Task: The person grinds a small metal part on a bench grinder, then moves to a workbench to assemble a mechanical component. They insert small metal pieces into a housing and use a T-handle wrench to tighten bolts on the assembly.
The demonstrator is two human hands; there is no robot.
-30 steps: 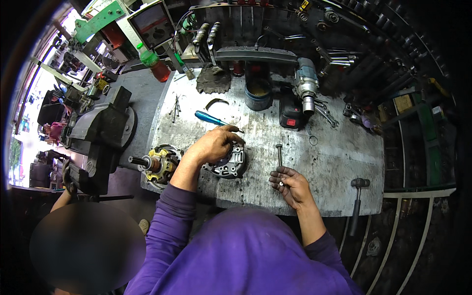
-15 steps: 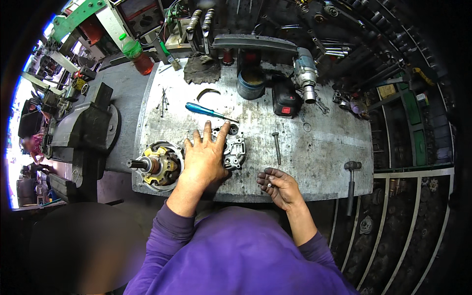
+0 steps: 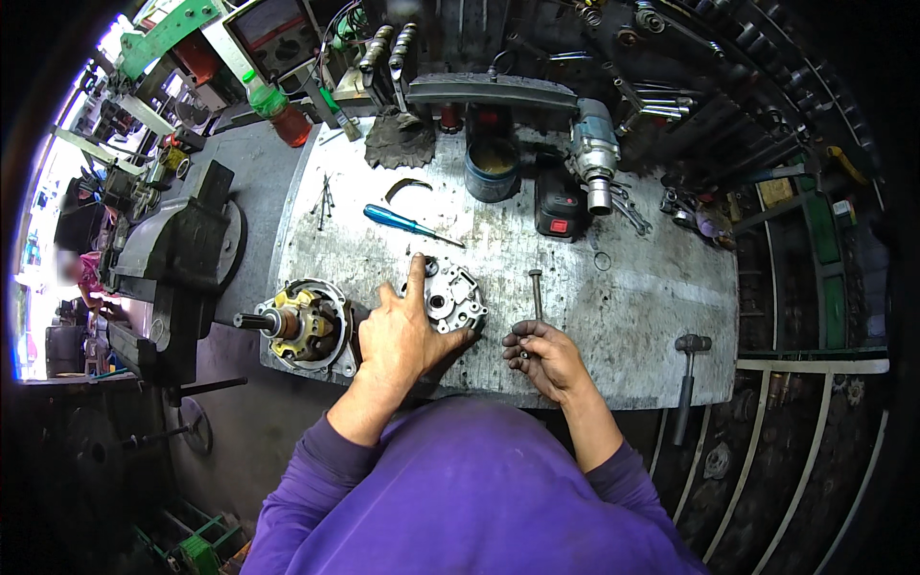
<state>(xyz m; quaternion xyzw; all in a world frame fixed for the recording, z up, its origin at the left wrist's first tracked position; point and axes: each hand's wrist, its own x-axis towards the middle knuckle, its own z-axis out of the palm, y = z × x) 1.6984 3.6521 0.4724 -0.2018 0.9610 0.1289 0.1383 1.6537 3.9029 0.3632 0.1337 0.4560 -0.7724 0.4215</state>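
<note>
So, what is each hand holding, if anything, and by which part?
The right hand holds a small metal piece in its fingers; only one end shows. The left hand spreads against the metal cover; whether it grips is unclear.

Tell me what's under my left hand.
Your left hand seems to cover the left edge of a grey metal housing, whose right part, with its openings, shows beside it. Whatever lies directly beneath the hand is covered, so I can't tell.
</note>
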